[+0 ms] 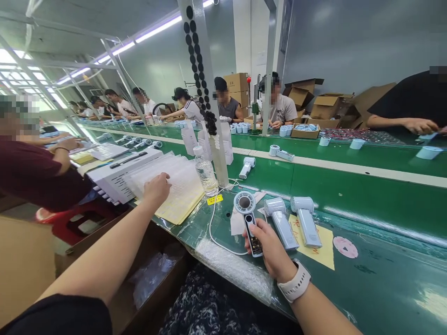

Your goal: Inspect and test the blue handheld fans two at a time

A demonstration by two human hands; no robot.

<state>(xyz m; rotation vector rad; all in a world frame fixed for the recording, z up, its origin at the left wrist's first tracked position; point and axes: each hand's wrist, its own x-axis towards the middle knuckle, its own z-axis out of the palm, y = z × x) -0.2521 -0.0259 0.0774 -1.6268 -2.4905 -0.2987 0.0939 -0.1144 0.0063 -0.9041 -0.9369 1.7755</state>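
my right hand (270, 249) fingers clamped round little fan (248, 223) handle, near front edge of green worktop (384, 288) | fan looks light, hard, smooth, maybe slippery; hold handle, not ring | my left hand (156, 188) fingers together, flat on sticker sheets (178, 186) at worktop's left end

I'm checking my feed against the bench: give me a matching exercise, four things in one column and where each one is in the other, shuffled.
Things:
1. Left hand
2. Right hand
3. Water bottle
4. Two pale blue fans

Places:
A. Lying side by side, partly on a yellow sheet
B. Standing next to the slanted metal post
C. Resting on the stack of label sheets
D. Holding the handle of a fan with a round open head

Pairs: 1-C, 2-D, 3-B, 4-A
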